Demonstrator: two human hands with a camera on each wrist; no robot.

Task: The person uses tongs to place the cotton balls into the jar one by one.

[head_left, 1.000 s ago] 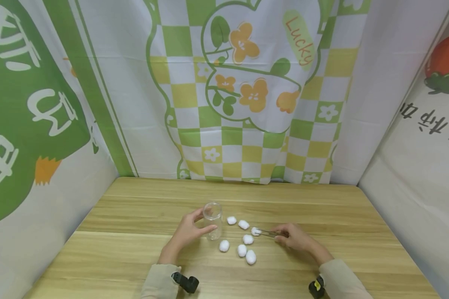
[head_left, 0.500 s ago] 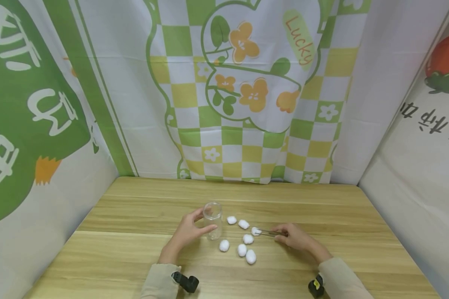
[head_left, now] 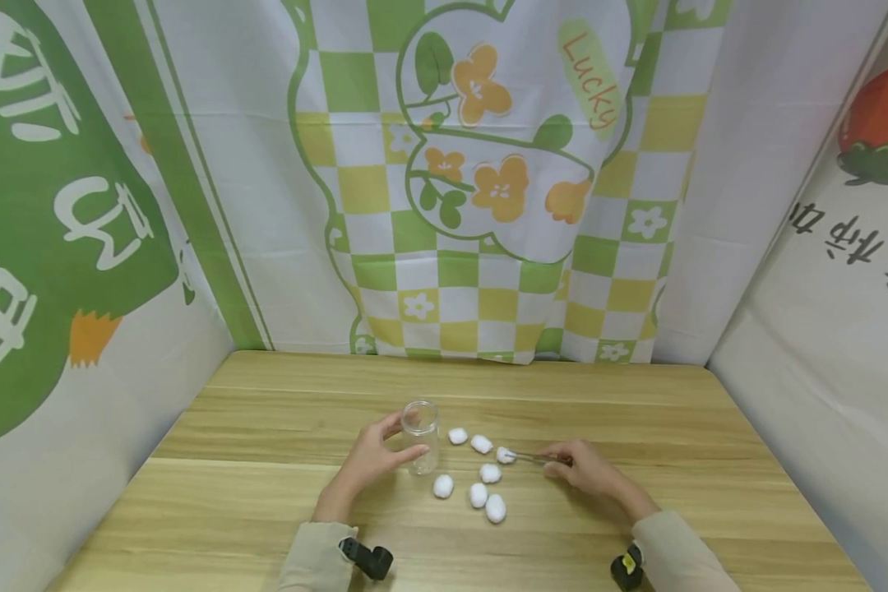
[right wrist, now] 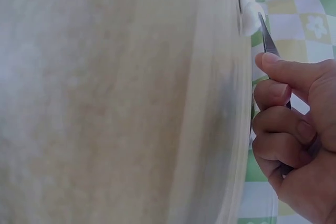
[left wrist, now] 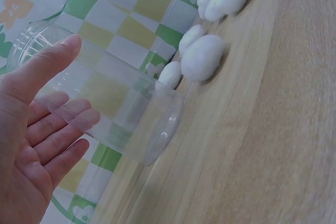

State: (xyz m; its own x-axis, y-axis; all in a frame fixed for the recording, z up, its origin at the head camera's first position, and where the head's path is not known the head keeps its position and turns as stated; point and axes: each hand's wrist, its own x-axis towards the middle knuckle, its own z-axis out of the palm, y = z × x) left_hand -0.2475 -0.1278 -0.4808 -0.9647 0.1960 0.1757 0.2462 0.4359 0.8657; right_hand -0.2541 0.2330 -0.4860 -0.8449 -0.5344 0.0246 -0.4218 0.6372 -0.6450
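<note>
On the left, my left hand (head_left: 373, 452) holds a clear, lidless jar (left wrist: 118, 98) upright on the table, thumb on one side and fingers on the other. Nothing shows inside the jar. My right hand (head_left: 585, 469) grips a pair of metal tweezers (right wrist: 269, 40), its fingers curled round them. The tweezers' tips meet a white cotton ball (head_left: 506, 455) at the right of the group. Several more cotton balls lie between the hands, among them one (head_left: 443, 486) near the jar's base and one (head_left: 496, 508) closest to me.
The wooden table (head_left: 266, 427) ends at a checked green and yellow curtain (head_left: 481, 304) behind. Printed cloth walls stand at left and right. A small black camera (head_left: 367, 559) is strapped to each wrist.
The tweezers and the cotton ball at their tips have shifted very slightly, away from me. My left hand and the jar have stayed in place.
</note>
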